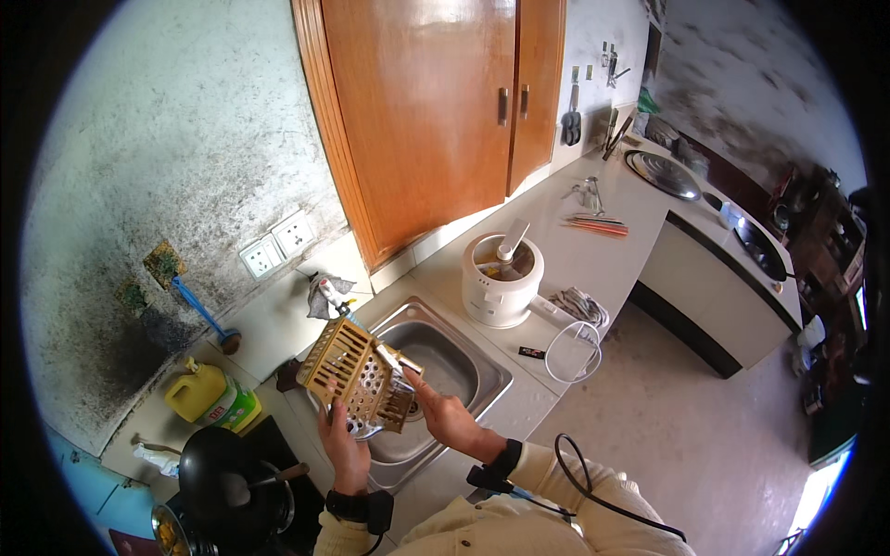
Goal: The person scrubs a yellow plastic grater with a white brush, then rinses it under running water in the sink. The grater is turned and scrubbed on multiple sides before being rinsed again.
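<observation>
My left hand (345, 448) grips the lower side of a gold-coloured slotted and perforated utensil holder (341, 354), tilted over a stainless-steel sink (480, 361). At the holder's right side is my right hand (450, 418), its index finger extended along a slim white-and-silver item (391, 358) lying against the holder. What that item is, and whether the right fingers close on it or on the holder, I cannot tell. Behind the holder, the faucet (335, 295) has a grey cloth hanging by it.
A white electric cooker (502, 278) stands right of the sink, with a wire-rimmed strainer (573, 352) and a striped cloth (578, 306) nearby. Chopsticks (596, 224) lie farther back. To the left are a yellow detergent jug (212, 396) and a black wok (222, 493).
</observation>
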A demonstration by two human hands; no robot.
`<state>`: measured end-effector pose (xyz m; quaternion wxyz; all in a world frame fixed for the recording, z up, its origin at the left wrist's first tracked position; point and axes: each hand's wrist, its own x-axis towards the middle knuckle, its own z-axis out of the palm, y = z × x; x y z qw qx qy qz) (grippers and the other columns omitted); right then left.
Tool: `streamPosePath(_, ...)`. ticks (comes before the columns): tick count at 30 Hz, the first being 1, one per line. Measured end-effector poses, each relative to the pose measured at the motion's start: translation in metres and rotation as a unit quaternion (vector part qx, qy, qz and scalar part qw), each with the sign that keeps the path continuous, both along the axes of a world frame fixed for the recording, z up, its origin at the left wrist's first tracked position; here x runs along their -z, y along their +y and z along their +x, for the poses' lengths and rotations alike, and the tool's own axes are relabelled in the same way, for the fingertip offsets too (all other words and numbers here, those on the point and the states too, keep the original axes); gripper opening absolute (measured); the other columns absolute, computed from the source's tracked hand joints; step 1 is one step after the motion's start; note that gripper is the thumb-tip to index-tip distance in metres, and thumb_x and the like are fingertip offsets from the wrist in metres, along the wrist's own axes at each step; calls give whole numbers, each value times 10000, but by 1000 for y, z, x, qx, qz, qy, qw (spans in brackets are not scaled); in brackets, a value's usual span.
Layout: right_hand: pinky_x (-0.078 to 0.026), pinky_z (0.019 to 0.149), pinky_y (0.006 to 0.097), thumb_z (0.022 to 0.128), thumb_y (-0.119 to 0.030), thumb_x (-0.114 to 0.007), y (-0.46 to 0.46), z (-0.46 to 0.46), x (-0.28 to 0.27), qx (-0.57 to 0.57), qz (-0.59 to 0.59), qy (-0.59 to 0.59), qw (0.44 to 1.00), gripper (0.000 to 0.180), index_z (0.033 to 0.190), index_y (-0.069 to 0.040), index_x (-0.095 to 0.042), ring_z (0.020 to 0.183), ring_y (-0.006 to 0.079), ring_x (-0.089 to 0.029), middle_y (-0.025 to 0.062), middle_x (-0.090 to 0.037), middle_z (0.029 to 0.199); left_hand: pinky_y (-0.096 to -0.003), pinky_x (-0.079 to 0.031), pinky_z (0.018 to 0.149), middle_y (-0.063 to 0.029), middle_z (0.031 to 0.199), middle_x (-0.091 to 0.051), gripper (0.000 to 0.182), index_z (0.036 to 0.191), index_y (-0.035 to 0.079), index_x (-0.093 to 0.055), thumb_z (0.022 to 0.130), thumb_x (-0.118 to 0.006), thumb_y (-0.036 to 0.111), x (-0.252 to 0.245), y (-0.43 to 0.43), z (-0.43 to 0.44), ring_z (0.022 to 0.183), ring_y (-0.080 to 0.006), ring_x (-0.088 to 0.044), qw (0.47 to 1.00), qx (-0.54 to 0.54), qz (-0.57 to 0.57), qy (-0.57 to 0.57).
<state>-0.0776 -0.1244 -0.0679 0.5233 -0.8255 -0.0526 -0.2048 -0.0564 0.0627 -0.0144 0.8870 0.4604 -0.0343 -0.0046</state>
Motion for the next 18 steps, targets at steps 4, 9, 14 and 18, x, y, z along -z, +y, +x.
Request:
streamPosePath(4, -547, 690, 492, 878, 28, -536, 13, -5, -3, 33, 0, -21, 999, 655, 1500, -77, -362, 748, 469, -650, 312, -628, 889, -368, -493, 975, -95, 1342, -556, 428, 1433, 55, -444, 1017, -503, 139, 4, -7, 2, 1178, -213, -586, 999, -3, -28, 15)
streamPosePath(9, -566, 614, 467, 874, 40, -523, 18, -18, -13, -49, -80, -99, 991, 629, 1482, -60, -395, 677, 397, -686, 257, -673, 854, -391, -499, 980, -107, 1348, -551, 439, 1450, 60, -407, 1025, -475, 149, 4, -7, 4, 1191, -239, -583, 997, -28, -71, 1)
streamPosePath(14, -562, 587, 443, 882, -4, -521, 13, -34, -20, -99, -113, -3, 989, 629, 1493, -73, -387, 681, 389, -679, 242, -672, 821, -399, -503, 984, -107, 1363, -541, 423, 1441, 64, -414, 1033, -467, 160, 0, -4, 4, 1184, -244, -592, 997, -28, -71, 13)
streamPosePath(18, -554, 582, 458, 880, -4, -531, 8, -34, -17, -57, -124, 0, 991, 648, 1502, -107, -382, 676, 395, -674, 243, -669, 826, -401, -492, 999, -101, 1364, -539, 419, 1436, 65, -421, 1031, -474, 161, -3, -3, 4, 1199, -244, -579, 997, -23, -79, 3)
